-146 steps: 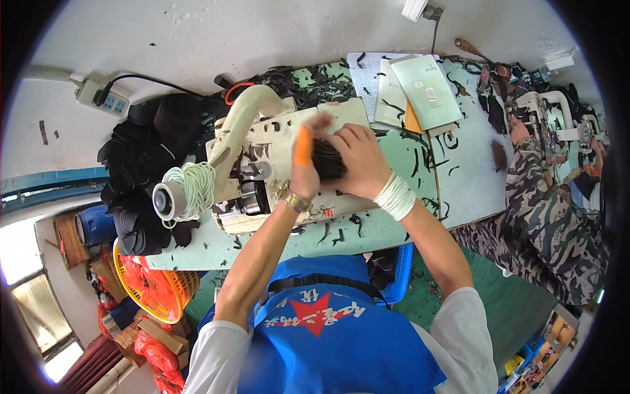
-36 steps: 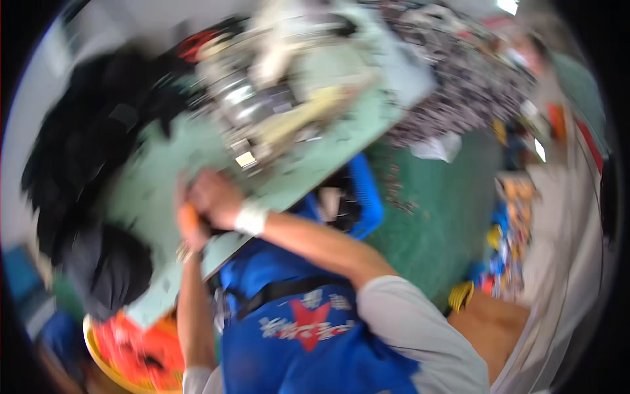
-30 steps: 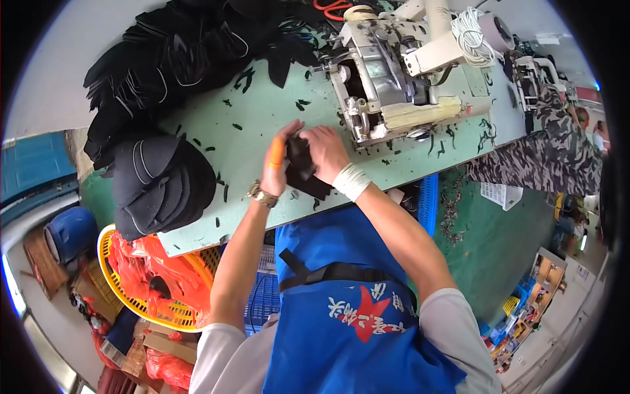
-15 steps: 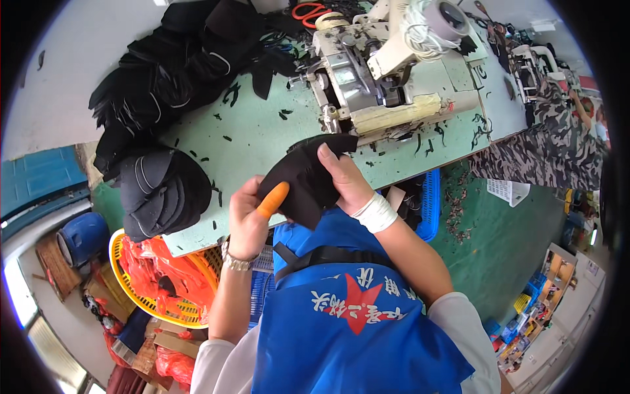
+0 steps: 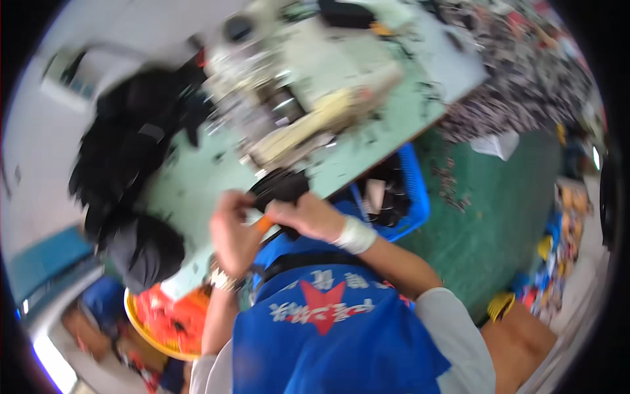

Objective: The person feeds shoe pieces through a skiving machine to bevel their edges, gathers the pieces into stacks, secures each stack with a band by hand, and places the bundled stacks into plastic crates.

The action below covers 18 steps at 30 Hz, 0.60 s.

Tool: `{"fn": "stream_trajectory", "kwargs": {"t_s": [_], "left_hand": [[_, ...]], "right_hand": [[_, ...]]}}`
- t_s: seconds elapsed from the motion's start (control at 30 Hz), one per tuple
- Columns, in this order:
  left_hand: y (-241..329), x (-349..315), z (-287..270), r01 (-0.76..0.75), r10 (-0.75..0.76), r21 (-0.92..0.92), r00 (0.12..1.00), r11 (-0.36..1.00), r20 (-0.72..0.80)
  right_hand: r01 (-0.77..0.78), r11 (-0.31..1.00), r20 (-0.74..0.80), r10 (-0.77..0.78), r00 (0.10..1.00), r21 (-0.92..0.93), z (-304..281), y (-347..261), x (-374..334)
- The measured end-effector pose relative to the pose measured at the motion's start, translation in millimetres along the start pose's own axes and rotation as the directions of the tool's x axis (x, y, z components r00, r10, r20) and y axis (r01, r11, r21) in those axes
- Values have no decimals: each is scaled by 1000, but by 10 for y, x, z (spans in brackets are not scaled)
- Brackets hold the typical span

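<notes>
A black piece of fabric (image 5: 287, 186) is held between my two hands just in front of the table's near edge. My left hand (image 5: 231, 226), with an orange cover on its thumb, is closed on the left end of the fabric. From the right, my right hand (image 5: 314, 218), wrapped in white at the wrist, closes on the piece with its fingers close to the orange thumb cover. Motion blur hides the exact finger positions. Just beyond the fabric stands a pale sewing machine (image 5: 246, 125).
A heap of black fabric pieces (image 5: 134, 125) and a rounded dark stack (image 5: 146, 253) lie on the table's left. Below are a yellow basket (image 5: 136, 322) with red plastic and a blue basket (image 5: 418, 210). Camouflage cloth (image 5: 512, 85) shows at far right. Black scraps dot the tabletop.
The view has swung and blurred. My hands have drawn closer together, and the right hand now grips the fabric nearer the left thumb. The fabric appears more bunched.
</notes>
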<state>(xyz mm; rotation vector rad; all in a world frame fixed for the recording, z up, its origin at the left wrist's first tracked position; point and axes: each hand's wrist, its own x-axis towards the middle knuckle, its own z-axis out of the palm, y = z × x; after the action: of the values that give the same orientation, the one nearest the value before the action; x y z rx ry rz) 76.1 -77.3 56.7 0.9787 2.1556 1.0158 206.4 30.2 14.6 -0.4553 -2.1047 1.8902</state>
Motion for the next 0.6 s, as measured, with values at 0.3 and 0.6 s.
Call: {"fn": "stream_trajectory", "kwargs": {"t_s": [0.3,0.6], "left_hand": [[-37,88,256,72,207,-407,774,910,598],[117,98,700,383,-260,-483,917,787,304]], "right_hand": [[-148,989,185,147,972,-8,-204,-44,-248],[-436,886,369,463,806,-160,-795,-15,-432]]}}
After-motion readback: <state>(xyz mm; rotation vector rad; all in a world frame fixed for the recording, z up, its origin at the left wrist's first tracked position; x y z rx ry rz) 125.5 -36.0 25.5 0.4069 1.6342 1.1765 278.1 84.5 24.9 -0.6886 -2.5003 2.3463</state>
